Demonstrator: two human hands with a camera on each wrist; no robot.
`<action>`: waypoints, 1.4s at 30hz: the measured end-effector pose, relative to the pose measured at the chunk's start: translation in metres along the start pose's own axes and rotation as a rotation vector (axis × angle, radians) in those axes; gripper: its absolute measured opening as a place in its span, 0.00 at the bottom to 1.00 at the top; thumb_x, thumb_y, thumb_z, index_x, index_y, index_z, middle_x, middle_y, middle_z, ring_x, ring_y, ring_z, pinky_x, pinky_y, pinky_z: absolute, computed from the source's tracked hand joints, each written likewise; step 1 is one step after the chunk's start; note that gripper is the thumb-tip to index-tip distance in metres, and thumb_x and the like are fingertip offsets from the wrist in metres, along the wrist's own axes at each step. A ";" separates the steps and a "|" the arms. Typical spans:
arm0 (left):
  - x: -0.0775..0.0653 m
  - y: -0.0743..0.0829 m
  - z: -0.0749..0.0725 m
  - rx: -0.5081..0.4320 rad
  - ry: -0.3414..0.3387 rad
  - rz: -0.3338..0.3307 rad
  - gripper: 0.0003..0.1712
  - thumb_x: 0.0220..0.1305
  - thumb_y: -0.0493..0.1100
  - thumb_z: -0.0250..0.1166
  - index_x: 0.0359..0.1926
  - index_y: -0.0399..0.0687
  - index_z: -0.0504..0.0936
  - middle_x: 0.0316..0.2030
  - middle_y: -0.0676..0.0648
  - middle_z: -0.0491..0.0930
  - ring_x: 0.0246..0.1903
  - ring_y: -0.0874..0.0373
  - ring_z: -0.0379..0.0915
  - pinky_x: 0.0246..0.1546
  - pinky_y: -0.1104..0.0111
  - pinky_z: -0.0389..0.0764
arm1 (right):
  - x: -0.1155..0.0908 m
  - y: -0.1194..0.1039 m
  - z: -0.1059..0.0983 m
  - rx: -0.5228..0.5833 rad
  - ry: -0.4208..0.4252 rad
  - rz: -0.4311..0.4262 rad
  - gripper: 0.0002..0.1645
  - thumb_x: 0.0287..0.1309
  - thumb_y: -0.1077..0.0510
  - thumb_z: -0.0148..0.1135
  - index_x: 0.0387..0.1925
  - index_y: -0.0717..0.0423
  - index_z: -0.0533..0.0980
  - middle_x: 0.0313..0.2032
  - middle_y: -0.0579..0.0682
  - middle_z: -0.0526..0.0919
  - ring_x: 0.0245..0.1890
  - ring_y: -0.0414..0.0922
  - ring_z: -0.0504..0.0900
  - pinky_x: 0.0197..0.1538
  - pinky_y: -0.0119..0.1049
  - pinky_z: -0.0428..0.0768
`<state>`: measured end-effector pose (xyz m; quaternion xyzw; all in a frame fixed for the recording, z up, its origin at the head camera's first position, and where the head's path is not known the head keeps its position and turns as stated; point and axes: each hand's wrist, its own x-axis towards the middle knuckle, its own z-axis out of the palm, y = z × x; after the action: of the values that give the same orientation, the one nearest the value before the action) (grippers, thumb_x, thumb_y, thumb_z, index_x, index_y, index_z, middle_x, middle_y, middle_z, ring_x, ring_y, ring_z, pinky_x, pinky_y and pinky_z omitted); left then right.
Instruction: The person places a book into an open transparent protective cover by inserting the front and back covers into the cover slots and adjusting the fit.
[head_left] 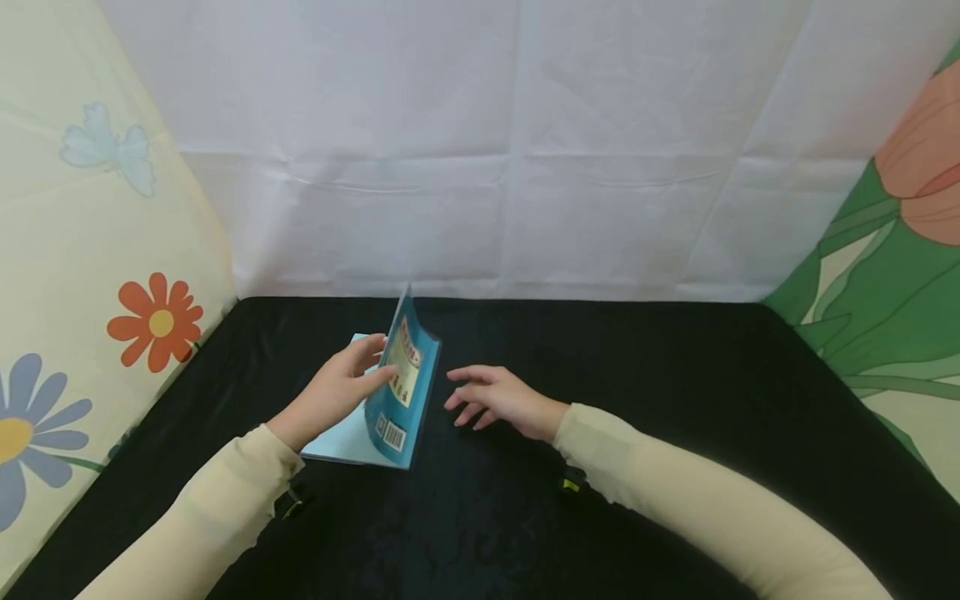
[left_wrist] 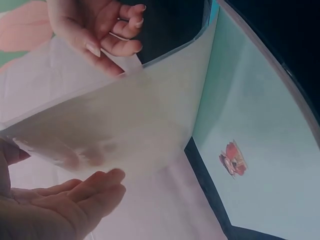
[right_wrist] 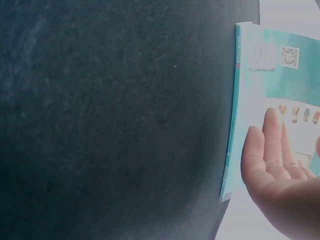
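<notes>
A blue book (head_left: pixel 345 435) lies opened on the black table, with its back cover (head_left: pixel 423 392) raised upright and a barcode on its outer side. My left hand (head_left: pixel 333 392) is at the cover's free edge. Its thumb overlaps the outer side, while its extended fingers (left_wrist: pixel 100 192) lie along the inner side. In the left wrist view, a pale green page (left_wrist: pixel 260 125) carries a small red picture. My right hand (head_left: pixel 506 400) hovers just right of the book, holding nothing, fingers loosely bent towards the cover. The right wrist view shows the book's spine (right_wrist: pixel 232 115) beside that hand.
Black cloth (head_left: pixel 637 375) covers the table. A white cloth backdrop (head_left: pixel 600 150) hangs behind it. Flower-printed cloths stand at both sides, with a red flower (head_left: pixel 159 322) on the left one and a large pink bloom (head_left: pixel 926 167) on the right one.
</notes>
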<state>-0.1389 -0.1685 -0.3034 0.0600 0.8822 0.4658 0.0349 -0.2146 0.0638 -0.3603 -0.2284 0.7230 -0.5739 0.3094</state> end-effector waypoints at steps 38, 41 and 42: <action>-0.018 -0.045 -0.028 0.012 0.106 -0.110 0.28 0.68 0.44 0.50 0.63 0.34 0.58 0.52 0.33 0.71 0.38 0.52 0.75 0.40 0.59 0.77 | -0.013 0.013 -0.017 -0.001 0.085 0.022 0.23 0.65 0.58 0.46 0.59 0.63 0.63 0.38 0.55 0.79 0.35 0.50 0.79 0.38 0.43 0.77; -0.019 -0.049 -0.031 0.026 0.113 -0.131 0.28 0.68 0.45 0.51 0.63 0.34 0.58 0.52 0.32 0.71 0.37 0.53 0.75 0.39 0.60 0.77 | -0.014 0.014 -0.017 -0.002 0.086 0.023 0.22 0.65 0.59 0.46 0.59 0.63 0.62 0.38 0.55 0.79 0.36 0.50 0.79 0.38 0.43 0.77; -0.020 -0.050 -0.032 0.030 0.113 -0.136 0.28 0.68 0.45 0.51 0.63 0.34 0.58 0.52 0.32 0.71 0.37 0.53 0.75 0.39 0.60 0.78 | -0.014 0.014 -0.018 -0.003 0.087 0.022 0.23 0.65 0.59 0.46 0.59 0.63 0.62 0.38 0.55 0.79 0.36 0.50 0.79 0.38 0.43 0.77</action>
<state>-0.1267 -0.2252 -0.3269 -0.0259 0.8917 0.4516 0.0155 -0.2169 0.0891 -0.3686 -0.1957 0.7390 -0.5789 0.2837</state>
